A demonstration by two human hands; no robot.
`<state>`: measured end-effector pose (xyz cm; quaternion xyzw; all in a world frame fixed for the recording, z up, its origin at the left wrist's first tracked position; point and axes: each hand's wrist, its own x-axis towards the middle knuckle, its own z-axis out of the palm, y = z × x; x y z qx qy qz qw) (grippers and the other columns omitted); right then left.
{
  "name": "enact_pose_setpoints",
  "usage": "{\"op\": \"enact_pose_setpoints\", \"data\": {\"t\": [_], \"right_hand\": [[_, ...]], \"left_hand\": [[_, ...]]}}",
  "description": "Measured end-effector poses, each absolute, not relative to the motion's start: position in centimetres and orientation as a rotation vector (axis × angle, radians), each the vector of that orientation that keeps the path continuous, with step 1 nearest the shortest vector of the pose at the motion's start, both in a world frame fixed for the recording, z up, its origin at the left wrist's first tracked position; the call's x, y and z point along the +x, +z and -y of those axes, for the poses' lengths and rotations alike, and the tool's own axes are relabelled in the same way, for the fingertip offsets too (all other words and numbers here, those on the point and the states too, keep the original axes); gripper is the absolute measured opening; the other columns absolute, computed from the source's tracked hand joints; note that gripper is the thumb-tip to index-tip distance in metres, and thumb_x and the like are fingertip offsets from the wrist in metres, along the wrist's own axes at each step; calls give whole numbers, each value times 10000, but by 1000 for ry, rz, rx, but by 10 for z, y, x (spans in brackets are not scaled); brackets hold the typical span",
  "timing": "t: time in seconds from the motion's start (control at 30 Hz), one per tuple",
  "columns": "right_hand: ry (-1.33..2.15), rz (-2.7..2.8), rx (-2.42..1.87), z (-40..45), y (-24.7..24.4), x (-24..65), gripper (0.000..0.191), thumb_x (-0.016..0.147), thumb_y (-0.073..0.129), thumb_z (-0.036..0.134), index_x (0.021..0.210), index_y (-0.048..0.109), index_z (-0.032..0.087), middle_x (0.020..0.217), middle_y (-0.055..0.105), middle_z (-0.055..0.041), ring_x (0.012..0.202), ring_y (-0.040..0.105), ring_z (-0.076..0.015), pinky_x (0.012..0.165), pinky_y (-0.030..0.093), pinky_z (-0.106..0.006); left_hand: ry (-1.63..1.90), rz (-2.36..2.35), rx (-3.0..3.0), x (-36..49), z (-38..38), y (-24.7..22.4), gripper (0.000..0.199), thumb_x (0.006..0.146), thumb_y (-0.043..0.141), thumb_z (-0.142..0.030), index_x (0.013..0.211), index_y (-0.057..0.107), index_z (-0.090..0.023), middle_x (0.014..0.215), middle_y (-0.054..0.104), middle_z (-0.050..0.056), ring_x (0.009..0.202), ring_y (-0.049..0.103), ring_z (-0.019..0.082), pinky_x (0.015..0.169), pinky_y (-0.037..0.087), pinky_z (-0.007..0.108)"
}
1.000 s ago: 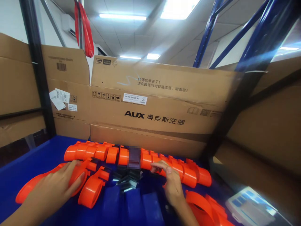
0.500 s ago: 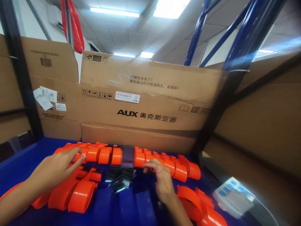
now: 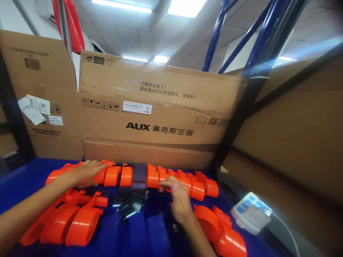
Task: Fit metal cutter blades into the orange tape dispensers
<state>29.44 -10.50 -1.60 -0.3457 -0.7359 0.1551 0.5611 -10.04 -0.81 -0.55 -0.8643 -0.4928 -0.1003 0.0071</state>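
My left hand (image 3: 88, 174) reaches over the left part of a back row of orange ring-shaped plastic pieces with tabs. Its fingers are stretched out and touch or hover just over one piece; which cannot be told. Beside it stands an orange piece (image 3: 112, 176). My right hand (image 3: 177, 194) is in front of the row's right half, near an orange piece (image 3: 152, 179). Its fingers are bent and close together, and whatever is in them is hidden. Between the hands lies a pile of small black pieces (image 3: 130, 204) with shiny strips. Behind the pile is a dark pixelated rectangle (image 3: 138, 178).
More orange pieces lie front left (image 3: 83, 226) and front right (image 3: 230, 242). Blue curved shapes (image 3: 136, 232) sit at the front middle. A white device with a cable (image 3: 253, 214) is at right. Cardboard (image 3: 160, 117) walls the back, and dark rack posts (image 3: 230, 125) stand at the sides.
My left hand has moved forward onto the back row and its fingers have straightened. My right hand stays near the same orange pieces. The whole view has shifted a little.
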Motion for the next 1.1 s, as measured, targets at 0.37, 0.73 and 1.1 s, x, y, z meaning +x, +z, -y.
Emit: {"op": "enact_pose_setpoints", "data": {"t": [0.37, 0.73, 1.1], "right_hand": [[337, 1772, -848, 110, -14, 289, 503, 1075, 360, 483, 947, 763, 210, 759, 689, -77, 760, 645, -252, 715, 508, -396], [951, 1381, -989, 101, -16, 274, 524, 974, 558, 589, 1312, 667, 205, 681, 639, 5, 534, 522, -137, 492, 414, -243], [967, 1289, -980, 104, -16, 267, 482, 927, 615, 614, 1105, 735, 181, 629, 601, 13, 466, 426, -109, 426, 306, -222]], "left_hand": [[-466, 1329, -2567, -80, 42, 73, 782, 844, 687, -446, 1563, 440, -260, 1452, 592, 173, 1339, 510, 436, 1118, 376, 591], [-649, 576, -3117, 37, 138, 43, 959, 749, 774, -161, 1594, 368, -362, 1360, 633, 144, 1275, 559, 400, 1087, 457, 595], [-2444, 1858, -3173, 86, 117, -11, 555, 898, 702, -458, 1421, 607, -297, 1322, 702, 106, 1230, 652, 310, 1034, 526, 437]]}}
